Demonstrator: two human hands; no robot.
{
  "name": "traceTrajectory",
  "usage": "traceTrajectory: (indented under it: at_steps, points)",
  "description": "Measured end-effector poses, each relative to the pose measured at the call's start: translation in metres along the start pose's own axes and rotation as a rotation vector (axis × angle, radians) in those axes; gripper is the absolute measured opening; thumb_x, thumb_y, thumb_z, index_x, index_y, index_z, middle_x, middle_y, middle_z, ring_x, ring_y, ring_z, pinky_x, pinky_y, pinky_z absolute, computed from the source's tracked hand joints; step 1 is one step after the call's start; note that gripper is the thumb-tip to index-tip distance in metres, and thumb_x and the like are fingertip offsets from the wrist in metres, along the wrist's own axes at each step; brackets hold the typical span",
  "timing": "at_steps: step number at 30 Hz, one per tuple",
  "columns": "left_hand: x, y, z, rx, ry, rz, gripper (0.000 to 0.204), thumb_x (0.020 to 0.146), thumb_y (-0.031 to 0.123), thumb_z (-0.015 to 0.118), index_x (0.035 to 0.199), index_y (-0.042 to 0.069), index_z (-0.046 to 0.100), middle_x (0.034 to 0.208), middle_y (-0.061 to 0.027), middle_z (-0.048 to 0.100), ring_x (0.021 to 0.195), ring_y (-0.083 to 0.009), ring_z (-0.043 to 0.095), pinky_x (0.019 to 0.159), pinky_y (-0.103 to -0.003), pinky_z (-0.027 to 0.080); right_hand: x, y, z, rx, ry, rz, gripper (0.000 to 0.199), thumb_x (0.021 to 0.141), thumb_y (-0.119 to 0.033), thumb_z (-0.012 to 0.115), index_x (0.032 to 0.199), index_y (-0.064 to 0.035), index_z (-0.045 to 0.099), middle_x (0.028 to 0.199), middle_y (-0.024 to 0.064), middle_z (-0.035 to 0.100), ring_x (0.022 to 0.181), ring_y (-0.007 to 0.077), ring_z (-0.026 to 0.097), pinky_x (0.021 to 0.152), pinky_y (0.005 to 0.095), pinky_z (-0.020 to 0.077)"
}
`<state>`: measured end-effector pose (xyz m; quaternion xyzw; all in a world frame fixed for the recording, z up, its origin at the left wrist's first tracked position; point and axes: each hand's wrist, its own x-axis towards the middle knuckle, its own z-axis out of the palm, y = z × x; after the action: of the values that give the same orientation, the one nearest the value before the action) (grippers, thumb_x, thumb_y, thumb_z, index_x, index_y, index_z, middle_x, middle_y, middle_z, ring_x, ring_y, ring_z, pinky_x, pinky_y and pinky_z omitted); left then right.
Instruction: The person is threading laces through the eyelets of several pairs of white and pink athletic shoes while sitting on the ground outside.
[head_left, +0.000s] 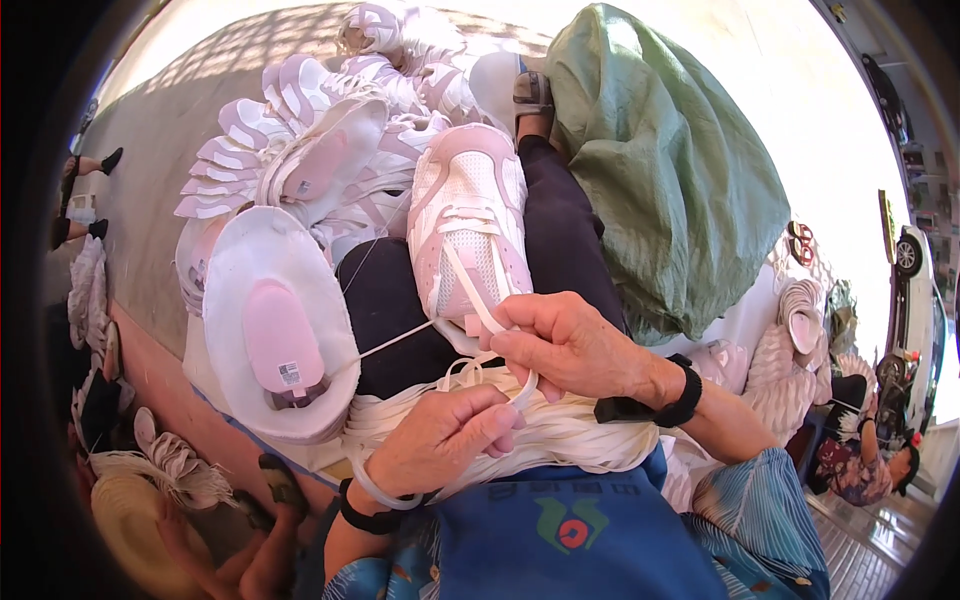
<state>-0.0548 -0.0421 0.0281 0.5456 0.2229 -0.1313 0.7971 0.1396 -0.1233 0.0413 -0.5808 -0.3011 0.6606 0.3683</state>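
A pink and white shoe upper [478, 185] lies across my thighs, its toe pointing away from me. White lace runs through its far eyelets. My right hand [575, 345] is closed over the near end of the shoe, pinching a flat white shoelace [463, 277] that rises from the eyelets. Lower and to the left, my left hand [440, 435] is closed with the same lace between thumb and fingers. Under both hands a thick bundle of loose white laces [590, 440] is spread on my lap. Left of the shoe, another upper [228, 285] shows its white underside with a pink patch.
Several pink and white uppers [235, 150] are stacked at the far left. A green cloth sack [660, 170] bulges at the right, with more uppers [785, 365] beyond it. A seated person [860, 465] is at the right edge; another person's arm and a straw hat [140, 520] show lower left.
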Motion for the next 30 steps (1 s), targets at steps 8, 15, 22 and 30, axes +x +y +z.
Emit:
traceTrajectory:
  at_steps: [8, 15, 22, 30]
  points:
    - [0.043, -0.004, -0.028, -0.388, 0.346, 0.046, 0.034, 0.103, 0.026, 0.042, 0.118, -0.002, 0.054, 0.098, -0.0091, 0.065, 0.090, -0.0154, 0.063, 0.086, -0.029, 0.049, 0.009, 0.011, 0.004, -0.024, -0.140, -0.202, 0.023, 0.096, -0.015, 0.052, 0.079, 0.0008, 0.052, 0.068, 0.0111, 0.056, 0.064, 0.0205, 0.058, 0.058, 0.0328, 0.0471]
    - [0.070, 0.005, -0.021, -0.783, 0.283, -0.026, 0.036, 0.101, 0.026, 0.047, 0.121, -0.003, 0.055, 0.084, -0.0062, 0.063, 0.083, -0.0179, 0.061, 0.081, -0.032, 0.051, 0.013, 0.022, -0.004, -0.212, -0.140, -0.399, 0.019, 0.090, -0.013, 0.053, 0.076, 0.0000, 0.053, 0.075, 0.0202, 0.054, 0.082, 0.0368, 0.054, 0.074, 0.0445, 0.0430]
    - [0.057, -0.005, -0.039, -0.782, 0.291, 0.017, 0.026, 0.100, 0.024, 0.047, 0.105, 0.001, 0.059, 0.065, 0.0023, 0.045, 0.060, -0.0106, 0.048, 0.079, -0.032, 0.053, 0.008, 0.032, -0.026, -0.414, 0.073, -0.629, 0.020, 0.092, -0.015, 0.054, 0.080, 0.0013, 0.056, 0.074, 0.0171, 0.056, 0.074, 0.0341, 0.059, 0.066, 0.0418, 0.0457]
    - [0.016, -0.020, -0.057, -0.738, 0.439, 0.150, 0.029, 0.102, 0.027, 0.043, 0.094, 0.005, 0.061, 0.055, 0.0069, 0.037, 0.058, -0.0102, 0.048, 0.080, -0.038, 0.052, -0.005, 0.011, -0.051, 0.036, 0.074, -0.299, 0.019, 0.098, -0.014, 0.051, 0.101, -0.0003, 0.063, 0.077, 0.0034, 0.061, 0.071, 0.0126, 0.056, 0.070, 0.0275, 0.0462]
